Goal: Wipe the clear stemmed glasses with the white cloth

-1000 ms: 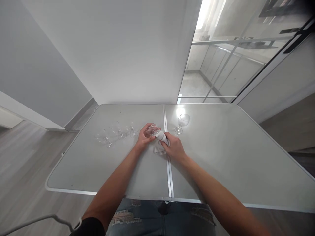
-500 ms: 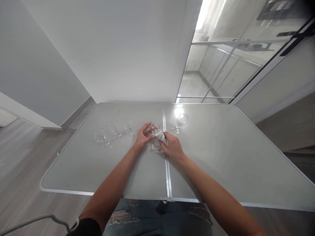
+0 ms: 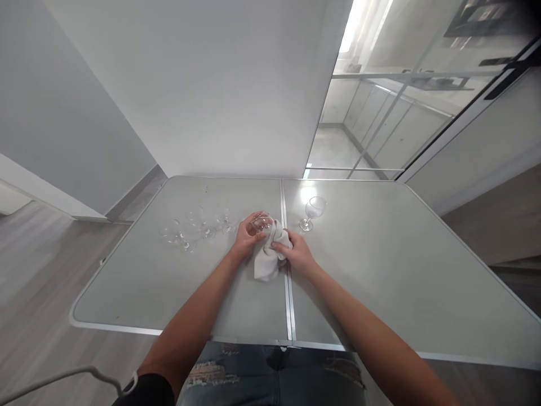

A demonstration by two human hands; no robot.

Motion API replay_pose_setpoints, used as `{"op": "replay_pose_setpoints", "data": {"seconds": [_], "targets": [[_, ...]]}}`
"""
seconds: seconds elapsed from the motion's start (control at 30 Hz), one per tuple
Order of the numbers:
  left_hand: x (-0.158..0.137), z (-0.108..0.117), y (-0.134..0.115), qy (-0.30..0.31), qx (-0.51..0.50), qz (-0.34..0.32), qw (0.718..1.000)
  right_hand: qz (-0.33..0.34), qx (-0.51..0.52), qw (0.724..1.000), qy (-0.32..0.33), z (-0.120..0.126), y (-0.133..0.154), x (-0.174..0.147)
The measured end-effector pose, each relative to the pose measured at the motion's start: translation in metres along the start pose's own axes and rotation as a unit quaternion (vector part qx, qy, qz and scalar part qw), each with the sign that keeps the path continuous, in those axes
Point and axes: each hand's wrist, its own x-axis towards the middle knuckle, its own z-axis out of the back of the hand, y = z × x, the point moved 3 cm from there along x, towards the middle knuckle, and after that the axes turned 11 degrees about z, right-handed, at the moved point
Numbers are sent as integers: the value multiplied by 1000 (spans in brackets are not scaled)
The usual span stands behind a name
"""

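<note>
My left hand (image 3: 245, 235) is closed around a clear stemmed glass (image 3: 262, 222), held above the table near its middle seam. Bunched in my right hand (image 3: 296, 251) is a white cloth (image 3: 267, 262), pressed against the right side of that glass. A loose end of the cloth hangs down toward me. The cloth and my fingers hide part of the glass, so its stem cannot be made out. Just beyond my right hand, another wine glass (image 3: 315, 208) stands upright on its foot.
Several clear stemmed glasses (image 3: 207, 228) stand on the left half of the pale folding table (image 3: 380, 270), left of my left hand. A metal seam (image 3: 289, 307) splits the tabletop. A white wall (image 3: 220, 113) rises behind it, with a glass-paned door (image 3: 372, 124) at the right.
The white cloth has been drawn out and now hangs lower and fuller from my right hand. My left hand keeps its hold on the glass. The view has shifted slightly.
</note>
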Motion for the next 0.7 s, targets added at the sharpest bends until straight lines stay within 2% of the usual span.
{"op": "replay_pose_setpoints", "data": {"seconds": [0.1, 0.17, 0.23, 0.3, 0.33, 0.4, 0.47, 0.5, 0.57, 0.7], "targets": [[1, 1, 1, -1, 16, -7, 1000, 106, -213, 971, -24, 4, 5, -1], [1, 1, 2, -1, 14, -7, 1000, 113, -233, 966, -23, 5, 6, -1], [1, 1, 2, -3, 7, -9, 1000, 81, -144, 986, -6, 6, 4, 1], [0, 1, 1, 0, 5, -7, 1000, 3, 19, 1000, 12, 5, 0, 2], [-1, 0, 1, 5, 5, -3, 1000, -47, 106, 993, 20, 4, -2, 2], [-2, -3, -1, 23, 6, 8, 1000, -144, 238, 960, 38, 1, -4, 1], [-3, -6, -3, 36, 2, 15, 999, -195, 296, 934, 45, -1, -5, 0], [-3, -7, -4, 37, -2, 15, 999, -196, 303, 932, 33, -2, -5, 0], [-3, -7, -6, 27, -6, 8, 1000, -156, 294, 942, -24, -2, -5, 2], [0, -1, -9, -25, -30, -29, 999, -13, 253, 951, -174, 5, -5, 5]]}}
